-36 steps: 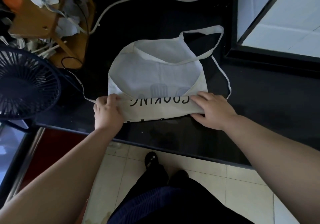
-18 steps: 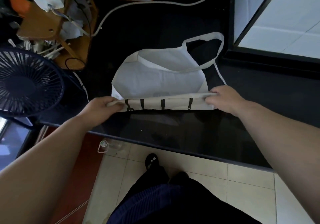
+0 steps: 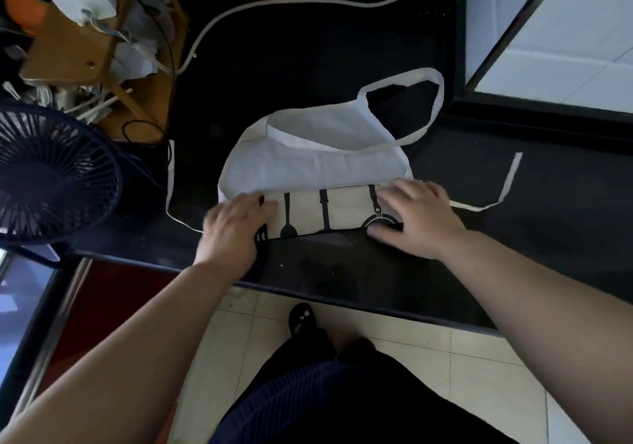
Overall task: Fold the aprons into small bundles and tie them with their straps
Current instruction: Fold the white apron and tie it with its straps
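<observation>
**Both palms flat on the apron's folded edge**

The only holder in view is a wooden rack (image 3: 51,63) at the far left. It holds crumpled white material and a tangle of cords, and I cannot tell what these are.

The cream apron (image 3: 308,169) lies on the black counter (image 3: 548,238), with its plain side up. Its near edge is turned over into a folded band (image 3: 342,210) printed with black kitchen utensils. The left hand (image 3: 236,229) presses on the band's left end and the right hand (image 3: 416,219) on its right end. The fingers of both hands are straight and spread and grip nothing. The right thumb lies along the band's near edge.

The neck loop (image 3: 440,101) lies open on the far right side of the apron. The left waist strap (image 3: 169,183) curves away from the left end of the band. The right waist strap (image 3: 510,179) trails out to the right.

The hands cover both ends of the band. A printed pan is half hidden under the right hand, and another motif shows only as a sliver beside the left wrist. The left hand is blurred. A dark fan (image 3: 51,176) at the left is cut off by the frame edge. A white cable (image 3: 239,11) crosses the far part of the counter and leaves the view at the top. One dark shoe (image 3: 301,316) shows on the tiled floor below.
</observation>
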`<action>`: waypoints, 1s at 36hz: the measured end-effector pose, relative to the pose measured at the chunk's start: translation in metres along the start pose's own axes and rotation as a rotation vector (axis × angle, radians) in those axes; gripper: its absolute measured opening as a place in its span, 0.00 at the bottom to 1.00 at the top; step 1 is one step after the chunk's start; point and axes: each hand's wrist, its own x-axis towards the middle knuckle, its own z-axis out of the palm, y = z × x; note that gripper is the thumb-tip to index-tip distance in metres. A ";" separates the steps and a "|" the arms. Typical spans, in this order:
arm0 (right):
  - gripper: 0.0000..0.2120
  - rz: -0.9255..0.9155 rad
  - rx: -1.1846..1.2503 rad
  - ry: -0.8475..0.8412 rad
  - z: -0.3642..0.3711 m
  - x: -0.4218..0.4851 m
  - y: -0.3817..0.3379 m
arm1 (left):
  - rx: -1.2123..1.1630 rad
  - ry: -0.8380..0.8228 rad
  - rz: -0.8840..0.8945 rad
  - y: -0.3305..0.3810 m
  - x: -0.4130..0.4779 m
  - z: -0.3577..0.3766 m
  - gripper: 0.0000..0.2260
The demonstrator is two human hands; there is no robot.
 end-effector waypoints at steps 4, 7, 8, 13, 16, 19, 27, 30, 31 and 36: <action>0.48 0.002 -0.058 -0.198 -0.003 0.005 -0.001 | -0.114 -0.164 0.023 -0.002 -0.005 0.000 0.32; 0.40 -0.007 -0.063 -0.173 -0.013 0.010 -0.002 | -0.121 -0.212 0.065 -0.009 -0.004 -0.006 0.47; 0.39 -0.014 -0.064 -0.162 -0.015 0.009 -0.003 | -0.136 -0.216 0.076 -0.011 -0.004 -0.006 0.47; 0.28 0.009 0.029 -0.118 -0.015 -0.003 -0.008 | -0.161 -0.176 0.090 -0.010 -0.004 -0.013 0.37; 0.14 0.070 0.107 -0.057 -0.017 -0.008 -0.011 | -0.217 -0.143 0.058 -0.009 0.002 -0.021 0.26; 0.16 0.147 0.127 -0.237 -0.029 -0.004 -0.006 | -0.336 -0.347 -0.105 -0.010 0.013 -0.040 0.08; 0.17 0.161 -0.029 -0.357 -0.035 0.000 -0.006 | -0.376 -0.398 -0.234 -0.010 0.027 -0.039 0.18; 0.24 0.164 -0.132 -0.310 -0.026 0.000 -0.013 | -0.203 -0.253 -0.247 -0.005 0.026 -0.032 0.18; 0.23 0.166 -0.140 -0.292 -0.023 0.000 -0.015 | -0.051 -0.222 -0.216 -0.003 0.026 -0.029 0.19; 0.25 0.211 -0.113 -0.231 -0.019 0.007 -0.020 | 0.267 -0.195 -0.083 0.006 0.027 -0.025 0.24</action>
